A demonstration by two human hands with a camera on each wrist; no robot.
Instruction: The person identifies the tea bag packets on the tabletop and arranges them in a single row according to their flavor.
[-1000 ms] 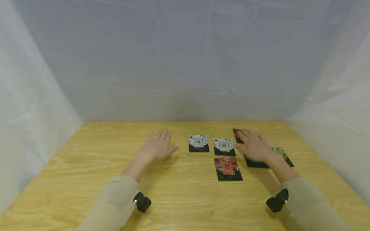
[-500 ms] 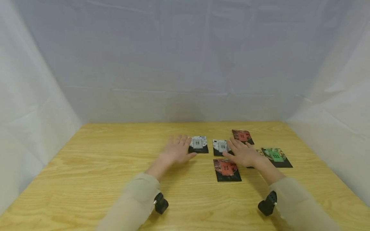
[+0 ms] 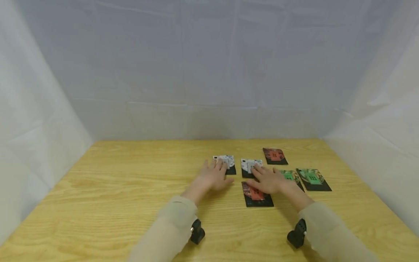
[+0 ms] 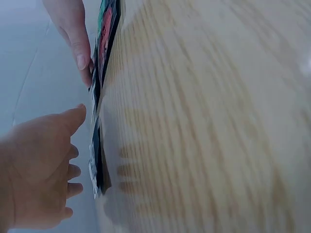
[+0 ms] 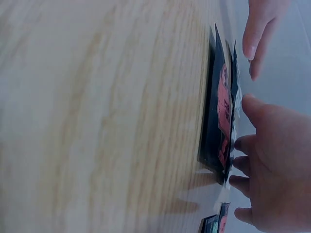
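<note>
Several small black-backed packets lie on the wooden table [image 3: 131, 189]. My left hand [image 3: 214, 176] is flat, palm down, its fingertips over the near edge of the left grey packet [image 3: 226, 160]. My right hand [image 3: 268, 181] is spread palm down over the near red packet [image 3: 258, 197], fingertips reaching the right grey packet [image 3: 249, 164]. In the left wrist view the left hand [image 4: 43, 170] sits close above a packet's edge [image 4: 95, 167]. In the right wrist view the right hand [image 5: 274, 165] is beside the red packet [image 5: 223, 114]. Neither hand grips anything.
A second red packet [image 3: 275, 155] lies at the back right. Two green packets [image 3: 289, 176] [image 3: 313, 179] lie to the right of my right hand. White sheeting [image 3: 209, 72] walls the table on three sides. The left half of the table is bare wood.
Both hands have moved toward the middle: the left hand slid right onto the left grey packet, the right hand came left off the far red and green packets to the near red one.
</note>
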